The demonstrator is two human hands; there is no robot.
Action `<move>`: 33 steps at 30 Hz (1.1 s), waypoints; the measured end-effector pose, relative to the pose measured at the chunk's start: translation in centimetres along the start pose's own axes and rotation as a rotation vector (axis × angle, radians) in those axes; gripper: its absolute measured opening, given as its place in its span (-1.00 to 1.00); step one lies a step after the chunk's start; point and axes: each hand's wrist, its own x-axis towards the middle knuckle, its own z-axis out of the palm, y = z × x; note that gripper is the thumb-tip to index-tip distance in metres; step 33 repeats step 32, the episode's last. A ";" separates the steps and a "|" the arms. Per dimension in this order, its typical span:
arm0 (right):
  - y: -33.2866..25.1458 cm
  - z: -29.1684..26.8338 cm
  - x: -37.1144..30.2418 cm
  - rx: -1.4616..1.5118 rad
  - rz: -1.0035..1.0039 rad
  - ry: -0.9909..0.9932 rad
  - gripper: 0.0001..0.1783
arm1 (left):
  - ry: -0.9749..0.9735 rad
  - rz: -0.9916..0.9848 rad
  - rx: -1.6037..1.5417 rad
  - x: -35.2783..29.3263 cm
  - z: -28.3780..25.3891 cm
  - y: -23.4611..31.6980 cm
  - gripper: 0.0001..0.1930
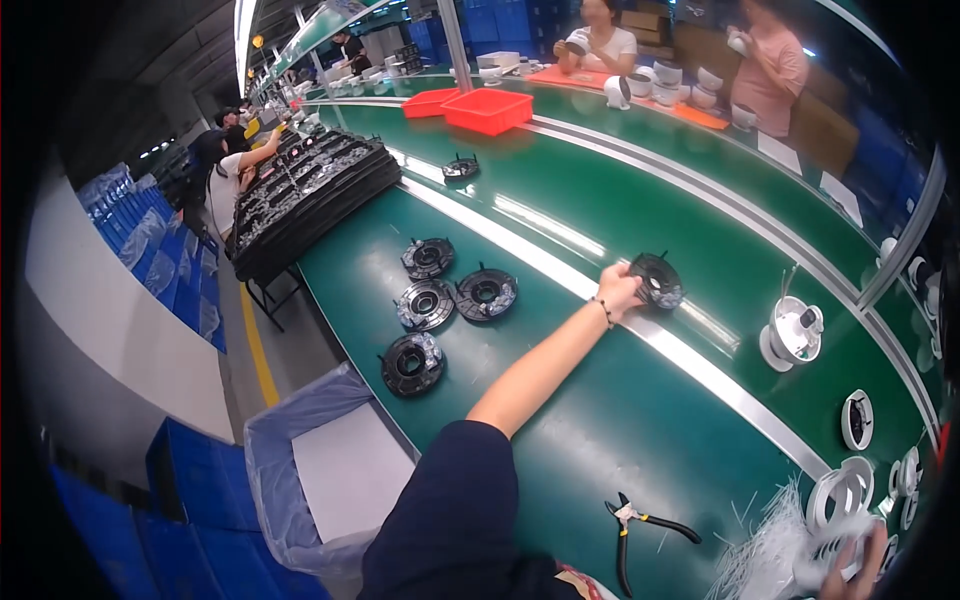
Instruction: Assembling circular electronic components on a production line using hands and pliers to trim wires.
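Note:
My left hand [622,287] reaches far over the bench, its fingers closed on the rim of a black round plastic base [657,281] above the belt's metal edge. My right hand [858,568], at the lower right corner and partly blurred, grips a white plastic part [832,545]; its exact shape is smeared. Beside it lie a white ring [840,494] and a pile of clear plastic ties [765,545]. Diagonal cutters [630,520] with black and yellow handles rest open on the green bench. Several similar black bases [487,293] sit left of my forearm.
Another black base [461,168] and a white housing with wires [795,332] are on the green belt. Red bins [487,111] stand farther back. Black trays [315,190] are stacked at the left, above a lined bin [262,440]. Two people work across the belt.

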 end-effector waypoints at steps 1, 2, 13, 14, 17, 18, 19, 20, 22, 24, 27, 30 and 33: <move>1.3 1.3 -2.9 0.208 0.178 -0.104 -0.66 | -0.068 -0.007 -0.033 -1.1 3.6 -1.1 -0.79; -1.4 3.4 -1.2 0.354 -0.012 -0.087 -0.60 | -0.108 0.047 -0.013 -1.1 3.2 -2.6 -0.75; -15.5 19.1 -1.2 0.917 -0.425 -0.627 -0.72 | -0.033 0.293 0.020 -5.8 2.3 -4.7 -0.65; -15.3 18.5 -1.2 0.886 -0.361 -0.565 -0.56 | -0.044 0.289 0.026 -6.0 2.2 -4.9 -0.65; -14.4 17.0 0.3 0.787 -0.185 -0.514 0.03 | -0.049 0.290 0.064 -6.1 1.8 -5.1 -0.65; -14.1 16.5 1.1 0.715 -0.128 -0.474 0.10 | -0.051 0.294 0.088 -6.3 1.9 -5.1 -0.65; -13.9 16.4 1.7 0.581 -0.094 -0.628 0.22 | -0.048 0.313 0.069 -6.5 2.1 -5.0 -0.65; -13.5 17.0 1.7 0.541 -0.062 -0.669 0.24 | -0.050 0.308 0.068 -6.9 2.2 -4.9 -0.65; -13.0 19.0 1.2 0.499 -0.011 -0.805 0.30 | -0.053 0.316 0.153 -7.1 2.2 -4.6 -0.65; -12.3 20.1 1.7 0.622 0.059 -0.821 0.32 | -0.070 0.331 0.145 -7.1 2.3 -4.9 -0.65; -12.7 22.3 1.7 0.984 0.450 -0.563 0.36 | -0.072 0.336 0.151 -8.5 3.3 -4.8 -0.58; -14.8 24.0 2.6 1.423 0.958 -0.285 0.33 | -0.142 0.399 0.156 -9.8 4.1 -5.8 -0.37; -16.3 23.6 3.4 1.568 0.982 -0.298 0.34 | -0.224 0.423 0.205 -10.8 4.8 -6.7 -0.27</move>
